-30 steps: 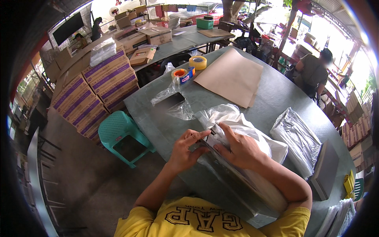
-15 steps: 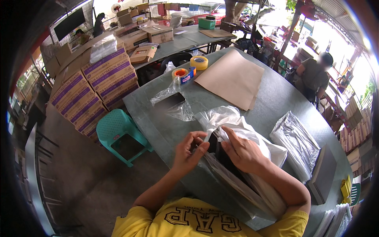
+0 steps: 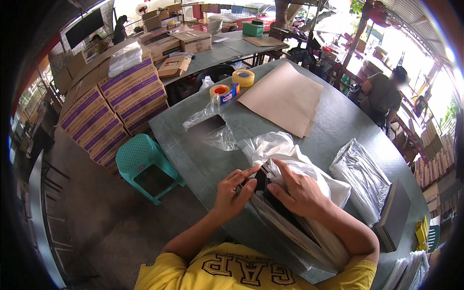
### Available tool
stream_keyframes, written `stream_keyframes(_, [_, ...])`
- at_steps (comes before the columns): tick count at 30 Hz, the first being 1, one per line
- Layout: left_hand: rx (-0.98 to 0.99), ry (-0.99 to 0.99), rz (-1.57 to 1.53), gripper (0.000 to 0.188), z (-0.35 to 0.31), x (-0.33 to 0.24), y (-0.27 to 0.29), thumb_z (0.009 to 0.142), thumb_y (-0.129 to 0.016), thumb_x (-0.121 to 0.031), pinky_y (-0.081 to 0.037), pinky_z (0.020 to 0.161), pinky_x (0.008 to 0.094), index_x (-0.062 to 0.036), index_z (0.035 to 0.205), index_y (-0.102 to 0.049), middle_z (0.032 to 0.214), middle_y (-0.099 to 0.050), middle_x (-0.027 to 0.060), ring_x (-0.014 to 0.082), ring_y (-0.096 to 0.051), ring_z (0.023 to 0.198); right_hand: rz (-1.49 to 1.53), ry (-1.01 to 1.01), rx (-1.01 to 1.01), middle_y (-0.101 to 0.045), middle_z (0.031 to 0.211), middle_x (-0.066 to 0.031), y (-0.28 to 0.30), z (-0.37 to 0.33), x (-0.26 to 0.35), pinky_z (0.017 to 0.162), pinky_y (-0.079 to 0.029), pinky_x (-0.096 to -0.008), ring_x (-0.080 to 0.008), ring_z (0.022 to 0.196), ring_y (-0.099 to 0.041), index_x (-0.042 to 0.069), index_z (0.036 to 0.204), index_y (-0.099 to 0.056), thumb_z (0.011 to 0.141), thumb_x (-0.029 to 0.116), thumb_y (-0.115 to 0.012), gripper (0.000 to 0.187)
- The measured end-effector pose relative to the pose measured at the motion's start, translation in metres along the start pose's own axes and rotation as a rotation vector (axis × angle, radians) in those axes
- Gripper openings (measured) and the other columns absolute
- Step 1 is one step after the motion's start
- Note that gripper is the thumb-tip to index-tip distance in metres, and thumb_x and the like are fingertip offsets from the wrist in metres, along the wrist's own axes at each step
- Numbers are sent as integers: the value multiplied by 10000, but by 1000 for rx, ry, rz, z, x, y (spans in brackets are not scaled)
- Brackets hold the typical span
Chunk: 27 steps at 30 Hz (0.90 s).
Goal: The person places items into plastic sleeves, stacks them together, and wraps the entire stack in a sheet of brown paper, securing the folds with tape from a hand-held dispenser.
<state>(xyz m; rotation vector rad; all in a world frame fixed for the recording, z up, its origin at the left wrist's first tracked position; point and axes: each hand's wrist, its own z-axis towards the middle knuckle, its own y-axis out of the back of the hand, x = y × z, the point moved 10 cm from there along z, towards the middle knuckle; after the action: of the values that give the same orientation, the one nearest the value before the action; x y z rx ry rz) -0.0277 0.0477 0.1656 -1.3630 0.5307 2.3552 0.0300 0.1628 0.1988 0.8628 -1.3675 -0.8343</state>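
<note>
Close in front of me a stack of thin dark boards (image 3: 261, 179) stands tilted at the table's near edge, its upper edges showing between my hands. Clear plastic wrapping (image 3: 285, 223) surrounds its lower part. My left hand (image 3: 235, 193) is at the stack's left corner, thumb and index finger bent around the edge. On the other side my right hand (image 3: 300, 192) grips the upper edge, thumb against the dark face and fingers over the far side. A crumpled white plastic bag (image 3: 316, 166) lies just behind the right hand.
On the grey-green table (image 3: 166, 118) are brown paper sheets (image 3: 285, 96), a phone (image 3: 207, 124) on clear plastic, tape rolls (image 3: 243, 78), plastic-wrapped packs (image 3: 360, 179) and dark boards (image 3: 394, 215). A teal stool (image 3: 145, 154) and stacked cartons (image 3: 135, 89) stand left. Another person (image 3: 382, 94) works at right.
My left fingers have shifted in closer to the stack's corner. My right hand has slid slightly down along the edge, its thumb now against the dark face.
</note>
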Motion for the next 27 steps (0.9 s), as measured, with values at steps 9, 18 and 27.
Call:
stream_keyframes(9, [-96,-106,-137,257,-3,16,8,817,-628,-108,-376,604,183,-37,1032,-507,747,-497,-4,47,-471,702,3,-81,74,-597,843,-248,-6,1,-3,700,-432,-454,-403,785,-587,38,1329,-258,876,446,-444,637])
stream_keyframes(18, [51,78,-63,290,2,18,-4,799,-668,-154,-369,581,178,-34,1012,-511,799,-494,-5,40,-474,660,-29,-23,3,-603,833,-257,-3,0,-4,625,-473,-457,-409,725,-602,4,1321,-262,885,477,-415,661])
stream_keyframes(27, [-20,122,-250,270,0,26,-4,788,-673,-165,-367,584,173,-38,972,-522,770,-495,-16,33,-446,656,-75,-37,7,-605,816,-249,-2,0,-2,611,-479,-446,-397,699,-605,-12,1302,-278,878,474,-427,662])
